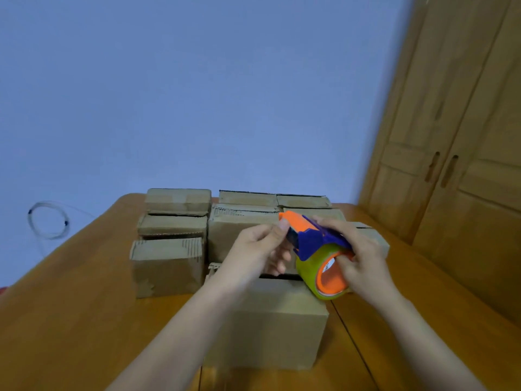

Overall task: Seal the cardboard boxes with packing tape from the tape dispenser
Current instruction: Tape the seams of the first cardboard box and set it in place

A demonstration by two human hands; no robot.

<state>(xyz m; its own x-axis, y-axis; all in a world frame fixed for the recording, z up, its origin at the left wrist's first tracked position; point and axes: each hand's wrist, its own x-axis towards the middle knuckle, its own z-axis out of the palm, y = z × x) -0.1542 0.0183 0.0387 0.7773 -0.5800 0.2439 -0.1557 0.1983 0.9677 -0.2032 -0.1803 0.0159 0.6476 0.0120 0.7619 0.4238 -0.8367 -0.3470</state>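
On the wooden table (pixel 70 320) before you stand the cardboard boxes (pixel 169 266), the nearest box (pixel 270 325) below your hands. Your right hand (pixel 363 263) grips the tape dispenser (pixel 315 244), fingers curled round its roll, nose pointing away-left. Your left hand (pixel 259 249) pinches at that nose; the tape end is hidden.

front box (pixel 270 328) top hidden by forearms, wardrobe (pixel 465 165) cropped

You hold the orange and blue plastic tape dispenser (pixel 315 241) over the near brown cardboard box (pixel 270 320); more small cardboard boxes (pixel 172 227) sit behind it on the wooden table (pixel 70 320).
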